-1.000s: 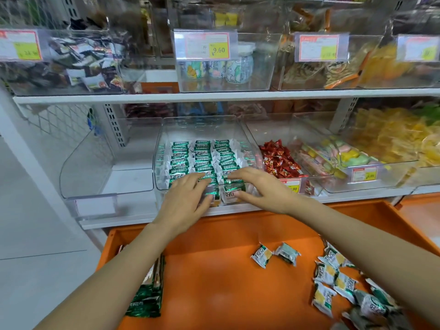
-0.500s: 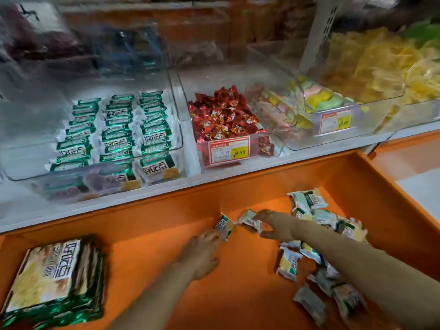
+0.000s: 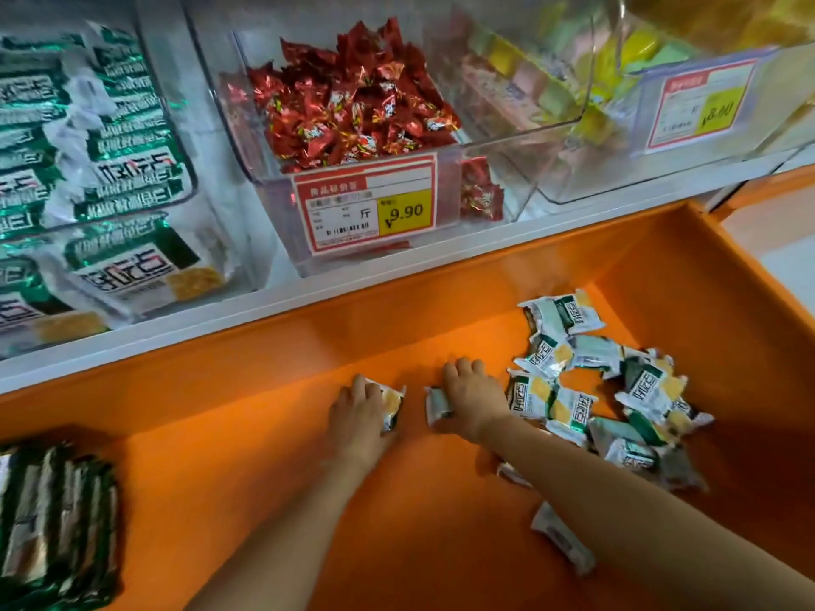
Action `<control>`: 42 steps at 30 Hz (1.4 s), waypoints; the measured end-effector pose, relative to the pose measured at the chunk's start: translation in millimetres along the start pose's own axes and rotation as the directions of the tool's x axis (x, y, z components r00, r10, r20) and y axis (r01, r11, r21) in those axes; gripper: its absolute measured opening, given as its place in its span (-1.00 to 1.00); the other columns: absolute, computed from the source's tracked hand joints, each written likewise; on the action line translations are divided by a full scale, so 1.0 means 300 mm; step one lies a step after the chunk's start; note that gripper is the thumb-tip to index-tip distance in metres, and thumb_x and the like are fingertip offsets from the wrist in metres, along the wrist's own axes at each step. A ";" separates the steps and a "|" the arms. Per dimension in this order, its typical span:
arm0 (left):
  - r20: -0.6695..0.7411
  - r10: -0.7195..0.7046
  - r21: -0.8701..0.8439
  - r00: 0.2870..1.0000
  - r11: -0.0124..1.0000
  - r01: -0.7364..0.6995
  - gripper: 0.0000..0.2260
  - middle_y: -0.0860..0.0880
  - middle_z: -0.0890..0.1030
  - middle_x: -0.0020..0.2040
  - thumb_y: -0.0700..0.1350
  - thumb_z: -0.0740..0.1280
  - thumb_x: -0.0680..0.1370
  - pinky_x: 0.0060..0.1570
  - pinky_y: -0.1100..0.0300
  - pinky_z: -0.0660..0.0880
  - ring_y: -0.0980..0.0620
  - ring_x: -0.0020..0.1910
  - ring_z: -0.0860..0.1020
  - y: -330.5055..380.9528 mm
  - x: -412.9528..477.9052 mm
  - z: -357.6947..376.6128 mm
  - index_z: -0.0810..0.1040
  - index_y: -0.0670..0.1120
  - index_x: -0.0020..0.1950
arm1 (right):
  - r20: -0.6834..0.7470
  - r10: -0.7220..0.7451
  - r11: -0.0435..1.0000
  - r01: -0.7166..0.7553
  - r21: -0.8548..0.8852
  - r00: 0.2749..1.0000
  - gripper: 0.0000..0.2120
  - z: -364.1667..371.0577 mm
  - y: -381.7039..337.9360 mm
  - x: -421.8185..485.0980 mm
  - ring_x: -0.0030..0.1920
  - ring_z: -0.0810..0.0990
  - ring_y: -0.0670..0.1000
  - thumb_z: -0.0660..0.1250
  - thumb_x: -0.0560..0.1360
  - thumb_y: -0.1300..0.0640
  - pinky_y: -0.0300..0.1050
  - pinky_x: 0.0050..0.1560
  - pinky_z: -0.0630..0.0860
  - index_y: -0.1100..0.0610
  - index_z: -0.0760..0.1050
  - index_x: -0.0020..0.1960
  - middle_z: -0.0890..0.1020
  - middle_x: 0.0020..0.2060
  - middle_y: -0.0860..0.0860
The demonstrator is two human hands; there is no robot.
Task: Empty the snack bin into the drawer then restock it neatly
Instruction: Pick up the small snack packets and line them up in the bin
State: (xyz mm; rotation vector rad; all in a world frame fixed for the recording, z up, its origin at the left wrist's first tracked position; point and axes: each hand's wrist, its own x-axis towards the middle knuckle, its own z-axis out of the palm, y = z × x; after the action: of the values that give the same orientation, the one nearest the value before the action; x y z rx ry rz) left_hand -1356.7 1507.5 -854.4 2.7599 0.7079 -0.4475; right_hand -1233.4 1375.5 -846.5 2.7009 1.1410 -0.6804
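Observation:
Both of my hands are down inside the orange drawer (image 3: 264,434). My left hand (image 3: 359,416) grips a small green-and-yellow snack packet (image 3: 390,403) on the drawer floor. Just right of it, my right hand (image 3: 474,401) grips another packet (image 3: 436,405). A loose heap of the same packets (image 3: 617,390) lies to the right of my right hand. The clear snack bin (image 3: 132,178) on the white shelf at upper left holds neat rows of green-and-white packets.
A stack of dark green packs (image 3: 53,522) lies at the drawer's left end. On the shelf stand a clear bin of red candies (image 3: 353,108) with a 9.90 price tag (image 3: 366,209) and a bin of pastel sweets (image 3: 529,90). One packet (image 3: 560,538) lies beneath my right forearm.
My hands left the snack bin and dropped into the drawer. Each has closed on a loose packet near the middle. The camera tilted down and moved closer.

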 end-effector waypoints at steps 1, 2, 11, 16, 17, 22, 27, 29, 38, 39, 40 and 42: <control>-0.007 -0.023 0.016 1.000 1.000 0.023 -0.50 -0.09 0.33 0.25 0.10 0.38 0.48 0.11 0.09 0.41 -0.10 0.22 0.40 0.003 -0.003 0.007 0.33 -0.12 0.29 | 0.013 -0.028 1.000 0.028 -0.005 1.000 -0.13 -0.002 -0.005 -0.004 0.35 0.29 0.18 0.46 0.34 -0.22 0.05 0.22 0.41 0.15 0.16 0.44 0.34 0.33 0.13; -0.017 -0.039 0.001 0.999 0.999 0.039 -0.49 -0.10 0.33 0.25 0.08 0.39 0.48 0.13 0.11 0.39 -0.10 0.22 0.40 0.003 -0.006 0.017 0.32 -0.14 0.30 | 0.043 -0.056 0.998 0.056 -0.004 0.998 -0.11 -0.001 -0.007 -0.009 0.37 0.28 0.18 0.44 0.35 -0.23 0.04 0.24 0.40 0.16 0.13 0.46 0.35 0.35 0.13; 0.416 -0.160 -0.901 0.895 0.065 0.430 -0.80 -0.24 0.48 0.20 -0.17 0.19 0.62 -0.18 0.04 0.56 -0.20 0.04 0.55 -0.089 -0.082 -0.130 0.41 -0.16 0.23 | 0.290 -0.038 0.363 -0.257 0.896 0.956 -0.52 -0.138 -0.051 -0.075 -0.24 0.56 0.03 0.25 0.53 -0.21 -0.10 -0.18 0.60 0.13 0.29 0.24 0.54 -0.18 0.10; 0.388 -0.083 -0.921 0.918 -0.083 0.382 -0.75 -0.39 0.48 0.22 -0.20 0.13 0.62 -0.06 -0.07 0.55 -0.26 -0.02 0.56 -0.104 -0.167 -0.303 0.38 -0.17 0.29 | 0.213 -0.155 0.236 -0.174 0.956 0.965 -0.47 -0.284 -0.159 -0.116 0.05 0.59 0.13 0.25 0.52 -0.22 0.10 0.04 0.61 0.13 0.31 0.31 0.51 0.17 0.20; 0.376 -0.077 -0.925 0.923 -0.094 0.369 -0.75 -0.38 0.50 0.20 -0.19 0.13 0.62 0.00 -0.10 0.55 -0.24 -0.02 0.57 -0.109 -0.188 -0.343 0.38 -0.15 0.30 | 0.198 -0.187 0.220 -0.156 0.963 0.962 -0.42 -0.315 -0.172 -0.133 0.08 0.58 0.12 0.28 0.48 -0.24 0.08 0.05 0.61 0.12 0.31 0.32 0.52 0.17 0.19; 0.298 -0.013 -0.953 0.954 0.052 0.298 -0.80 -0.19 0.53 0.07 -0.24 0.24 0.59 0.06 -0.12 0.55 -0.16 -0.05 0.55 -0.142 -0.333 -0.508 0.43 -0.01 0.17 | 0.134 -0.306 0.422 0.009 0.907 0.943 -0.54 -0.446 -0.212 -0.255 -0.14 0.58 -0.02 0.43 0.49 0.13 -0.10 -0.10 0.57 0.14 0.30 0.29 0.57 -0.04 0.11; 0.110 -0.056 -0.856 0.992 0.502 0.123 -0.49 -0.15 0.52 0.11 -0.44 0.39 0.40 -0.09 0.12 0.55 -0.02 -0.06 0.55 -0.198 -0.499 -0.592 0.39 0.02 0.19 | 0.104 -0.369 0.475 0.091 0.876 0.924 -0.81 -0.575 -0.189 -0.387 -0.12 0.59 0.07 0.25 0.58 0.22 -0.03 -0.04 0.55 0.25 0.45 0.17 0.59 -0.06 0.18; 0.053 -0.036 -0.825 0.998 0.562 0.065 -0.49 -0.11 0.54 0.00 -0.47 0.38 0.39 -0.25 0.27 0.51 0.09 -0.19 0.52 -0.197 -0.568 -0.631 0.38 -0.04 0.21 | 0.060 -0.392 0.420 0.120 0.900 0.918 -0.95 -0.619 -0.195 -0.443 -0.18 0.59 0.01 0.24 0.57 0.24 -0.08 -0.06 0.56 0.18 0.47 0.02 0.59 -0.16 0.09; -0.237 0.136 -0.764 0.962 0.585 -0.271 -0.50 0.02 0.54 0.15 -0.30 0.50 0.38 0.13 0.07 0.51 0.02 0.13 0.53 -0.154 -0.772 -0.804 0.44 0.03 0.22 | -0.020 -0.568 0.376 0.282 0.883 0.823 -0.88 -0.774 -0.337 -0.633 -0.16 0.62 -0.12 0.29 0.55 0.28 -0.18 -0.03 0.56 0.15 0.50 0.07 0.63 -0.13 -0.01; -0.220 0.147 -0.776 0.964 0.573 -0.264 -0.48 0.02 0.55 0.15 -0.29 0.49 0.38 0.14 0.06 0.51 0.02 0.13 0.54 -0.155 -0.795 -0.821 0.42 0.06 0.24 | -0.039 -0.569 0.371 0.298 0.879 0.822 -0.86 -0.788 -0.347 -0.647 -0.14 0.62 -0.09 0.30 0.55 0.28 -0.15 -0.01 0.55 0.18 0.50 0.10 0.63 -0.12 0.01; -0.192 0.151 -0.808 0.970 0.536 -0.243 -0.47 0.02 0.56 0.17 -0.25 0.49 0.39 0.13 0.07 0.53 0.01 0.14 0.54 -0.159 -0.812 -0.834 0.41 0.09 0.26 | -0.058 -0.569 0.367 0.316 0.875 0.820 -0.83 -0.804 -0.355 -0.659 -0.12 0.61 -0.06 0.30 0.55 0.27 -0.15 -0.02 0.55 0.21 0.49 0.14 0.62 -0.09 0.04; -0.131 0.155 -0.891 0.979 0.416 -0.185 -0.48 0.02 0.57 0.21 -0.06 0.49 0.40 0.15 0.12 0.51 0.04 0.17 0.55 -0.160 -0.850 -0.861 0.40 0.10 0.30 | -0.090 -0.585 0.371 0.364 0.854 0.806 -0.78 -0.834 -0.372 -0.681 -0.07 0.60 -0.04 0.31 0.56 0.21 -0.18 -0.05 0.55 0.18 0.47 0.20 0.60 0.00 0.07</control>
State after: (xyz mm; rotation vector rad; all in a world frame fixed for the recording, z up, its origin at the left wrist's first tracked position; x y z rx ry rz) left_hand -1534.1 1522.8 -534.7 1.7374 0.4419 0.0598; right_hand -1348.9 1393.9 -525.3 2.7218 1.9572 -2.1087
